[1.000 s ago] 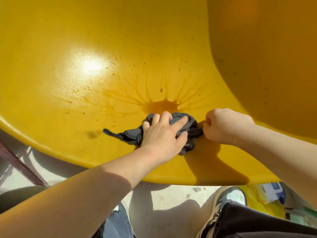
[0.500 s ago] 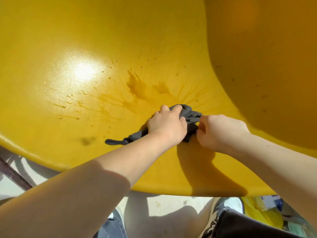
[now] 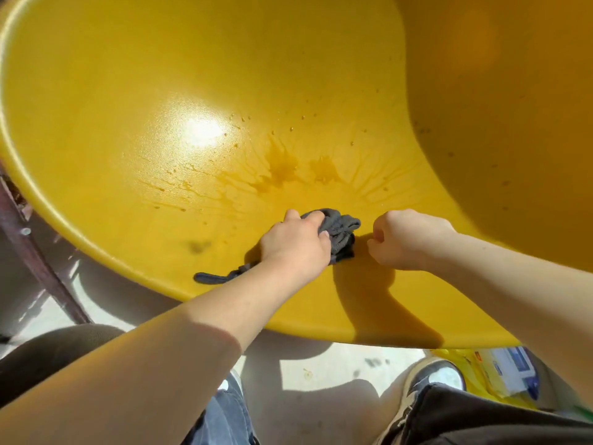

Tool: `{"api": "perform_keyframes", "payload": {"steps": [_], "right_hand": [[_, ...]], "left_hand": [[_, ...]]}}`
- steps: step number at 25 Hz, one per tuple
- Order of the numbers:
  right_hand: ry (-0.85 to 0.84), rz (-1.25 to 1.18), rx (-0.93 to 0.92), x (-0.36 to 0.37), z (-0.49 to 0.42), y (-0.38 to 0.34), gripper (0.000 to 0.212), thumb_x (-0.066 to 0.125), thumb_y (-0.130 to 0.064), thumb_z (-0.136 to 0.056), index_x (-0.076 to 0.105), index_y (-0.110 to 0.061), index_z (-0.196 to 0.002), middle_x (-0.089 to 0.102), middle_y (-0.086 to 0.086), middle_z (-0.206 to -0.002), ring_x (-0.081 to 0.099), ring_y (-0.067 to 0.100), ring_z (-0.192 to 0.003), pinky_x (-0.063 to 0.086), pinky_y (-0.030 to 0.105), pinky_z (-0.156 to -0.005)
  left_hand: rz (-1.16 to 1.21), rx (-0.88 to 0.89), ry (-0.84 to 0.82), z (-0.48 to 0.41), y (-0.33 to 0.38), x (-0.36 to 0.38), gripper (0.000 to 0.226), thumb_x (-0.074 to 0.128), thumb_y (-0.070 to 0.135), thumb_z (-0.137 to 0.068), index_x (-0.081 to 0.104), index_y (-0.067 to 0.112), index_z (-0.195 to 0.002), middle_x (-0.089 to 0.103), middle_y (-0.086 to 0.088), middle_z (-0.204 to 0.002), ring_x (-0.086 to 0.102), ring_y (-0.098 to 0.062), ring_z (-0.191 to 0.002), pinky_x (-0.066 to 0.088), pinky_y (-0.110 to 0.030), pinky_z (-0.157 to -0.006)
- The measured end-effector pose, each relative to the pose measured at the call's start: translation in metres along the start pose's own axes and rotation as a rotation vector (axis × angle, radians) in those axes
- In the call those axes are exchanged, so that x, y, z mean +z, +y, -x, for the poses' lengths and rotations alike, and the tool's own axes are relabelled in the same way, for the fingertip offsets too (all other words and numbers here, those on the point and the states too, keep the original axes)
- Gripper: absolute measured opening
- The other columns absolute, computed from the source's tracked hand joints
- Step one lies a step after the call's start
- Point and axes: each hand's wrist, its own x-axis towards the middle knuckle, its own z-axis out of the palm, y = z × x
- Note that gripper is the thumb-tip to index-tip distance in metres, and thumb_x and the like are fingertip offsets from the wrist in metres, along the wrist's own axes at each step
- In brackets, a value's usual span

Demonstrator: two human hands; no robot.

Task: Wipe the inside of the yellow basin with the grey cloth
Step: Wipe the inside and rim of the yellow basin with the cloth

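Left hand (image 3: 296, 240) grips bunched grey cloth (image 3: 340, 234) mid-frame, pressing it into yellow basin (image 3: 128, 91) to scrub; right hand (image 3: 407, 240) fisted beside, empty, likely bracing.

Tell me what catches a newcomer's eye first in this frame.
The huge yellow basin fills the view, sun glare left of centre and brownish wet stains just beyond the hands. At lower centre the left hand presses the bunched grey cloth; the right hand is fisted beside it.

Open basin floor (image 3: 160, 91) beyond cloth (image 3: 340, 232)
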Motion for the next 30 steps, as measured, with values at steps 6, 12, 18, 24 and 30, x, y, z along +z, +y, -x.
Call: {"api": "perform_keyframes", "payload": {"steps": [6, 12, 18, 24, 30], "right_hand": [[-0.018, -0.083, -0.075, -0.014, -0.008, -0.049, 0.024, 0.059, -0.036, -0.094, 0.070, -0.019, -0.106, 0.070, 0.002, -0.091, 0.067, 0.024, -0.082, 0.051, 0.029, -0.059], [-0.004, -0.403, -0.329, -0.017, -0.017, -0.140, 0.038, 0.059, -0.030, -0.097, 0.058, -0.017, -0.134, 0.067, 0.011, -0.120, 0.063, 0.029, -0.097, 0.051, 0.032, -0.072], [0.063, -0.552, -0.351, -0.027, -0.010, -0.193, 0.031, 0.055, -0.022, -0.093, 0.052, -0.014, -0.123, 0.054, 0.012, -0.124, 0.055, 0.030, -0.103, 0.044, 0.034, -0.078], [-0.194, -0.485, -0.341, -0.017, 0.018, -0.198, 0.080, 0.073, -0.079, -0.066, 0.048, -0.043, -0.133, 0.036, 0.000, -0.121, 0.051, 0.024, -0.116, 0.048, 0.038, -0.103], [0.283, -0.419, -0.431, 0.017, -0.017, -0.239, 0.035, 0.061, -0.054, -0.087, 0.056, -0.032, -0.113, 0.036, 0.006, -0.111, 0.050, 0.036, -0.110, 0.051, 0.044, -0.096]], "left_hand": [[-0.187, -0.021, -0.047, 0.006, -0.084, -0.046, 0.035, 0.044, 0.033, -0.100, 0.049, 0.028, -0.134, 0.048, -0.012, -0.118, 0.054, -0.034, -0.088, 0.046, -0.039, -0.066], [-0.254, -0.357, -0.028, 0.017, -0.118, -0.070, 0.037, 0.050, 0.029, -0.096, 0.046, 0.027, -0.133, 0.045, -0.013, -0.125, 0.057, -0.036, -0.099, 0.042, -0.041, -0.069], [0.219, -0.131, -0.053, 0.020, -0.147, -0.102, 0.060, 0.053, 0.027, -0.089, 0.045, 0.027, -0.148, 0.055, -0.003, -0.147, 0.057, -0.027, -0.125, 0.053, -0.040, -0.098], [0.025, -0.066, 0.244, 0.032, -0.204, -0.124, 0.031, 0.059, 0.031, -0.095, 0.066, 0.027, -0.125, 0.070, -0.001, -0.118, 0.063, -0.031, -0.109, 0.056, -0.043, -0.085], [-0.008, -0.098, 0.342, 0.015, -0.221, -0.134, 0.027, 0.063, 0.021, -0.091, 0.070, 0.026, -0.116, 0.072, -0.007, -0.113, 0.059, -0.035, -0.113, 0.054, -0.043, -0.088]]}}
